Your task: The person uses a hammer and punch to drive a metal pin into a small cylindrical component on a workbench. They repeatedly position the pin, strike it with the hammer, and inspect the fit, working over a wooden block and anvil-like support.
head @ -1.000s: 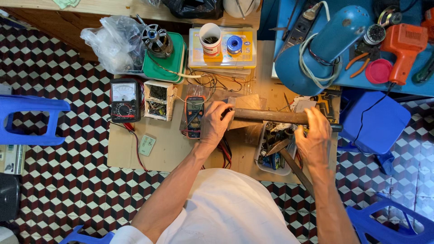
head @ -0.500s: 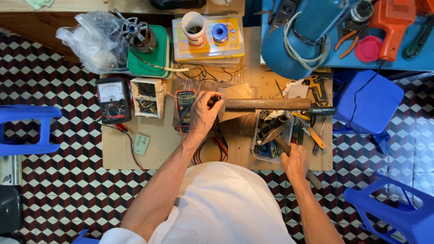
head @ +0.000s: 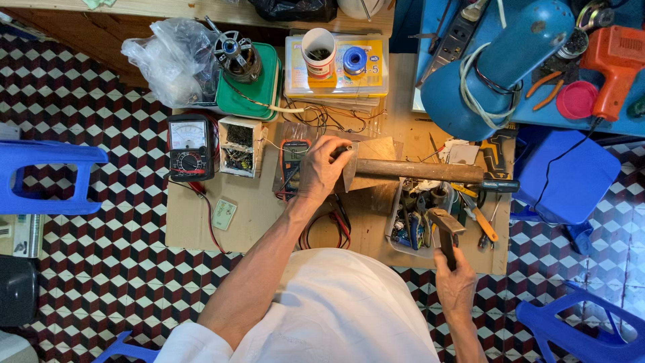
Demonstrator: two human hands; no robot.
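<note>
My left hand [head: 324, 169] grips the left end of a long brown metal bar [head: 416, 170] that lies across the low wooden board [head: 262, 208]. A flat metal blade sticks out by my fingers at that end. My right hand [head: 455, 279] holds a hammer [head: 445, 228] by its handle, head up, over the clear tray of hand tools [head: 430, 222] at the board's right side. An orange digital multimeter [head: 293, 161] lies just left of my left hand.
An analogue meter [head: 190, 146], a small open box of parts [head: 239, 146], a green case with a motor part [head: 240, 67], a plastic bag [head: 176, 57], solder spools and a blue lamp [head: 497, 67] crowd the board's far side. Blue stools [head: 47, 176] stand on the chequered floor.
My right hand left the bar, dropped to the tool tray and came up holding a hammer. My left hand stayed on the bar's left end.
</note>
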